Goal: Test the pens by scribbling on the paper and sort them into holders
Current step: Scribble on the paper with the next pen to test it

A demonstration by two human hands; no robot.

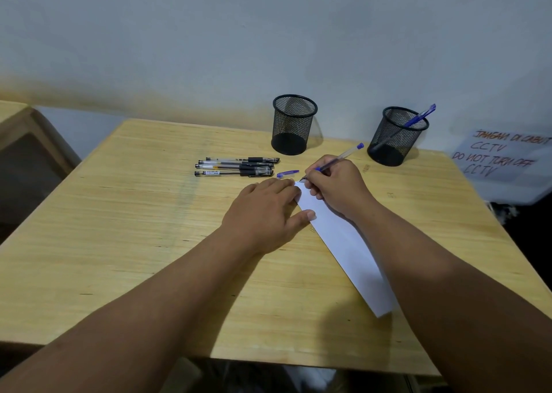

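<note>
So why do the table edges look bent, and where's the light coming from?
Head view: the wide-angle lens bows the table edges and stretches the forearms near the bottom. The mesh holders cast soft shadows to their right, so the light probably comes from the left. The handwritten sign at the right edge looks smeared, while the capped pens stay fairly sharp.

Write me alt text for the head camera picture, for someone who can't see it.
A right hand holds an uncapped blue pen with its tip at a white paper strip, which the left hand presses onto a wooden table. Behind lie black pens, a blue cap and two mesh holders, one empty, one holding a blue pen.
</note>
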